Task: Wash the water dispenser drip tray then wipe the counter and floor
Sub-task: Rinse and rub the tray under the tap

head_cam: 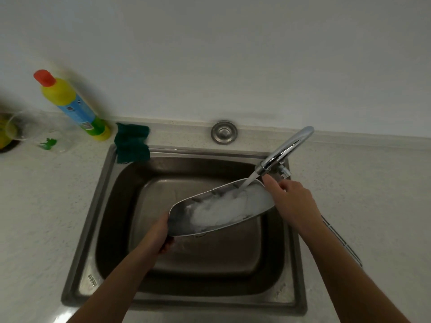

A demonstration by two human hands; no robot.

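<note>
Stainless steel fills the middle of the scene: a square sink set into a pale speckled counter, with a plain white wall behind it.

I hold the drip tray tilted over the basin, under the chrome tap that arches in from the sink's back right corner. A stream of water strikes the tray's raised right end and spreads white across its inside. My left hand is curled round the tray's lower left end, fingers tucked beneath it. My right hand grips the upper right end, just below the spout.

A yellow bottle with a red cap stands against the wall at the counter's back left. Its blue label is too blurred to read, as are the embossed marks on the sink's two front corners. A dark green cloth lies over the sink's back left corner. A round metal cap sits on the counter's back edge, behind the basin. A clear glass with a green print lies near the counter's left edge. A slatted metal piece lies on the counter right of the sink, partly hidden by my right forearm.
</note>
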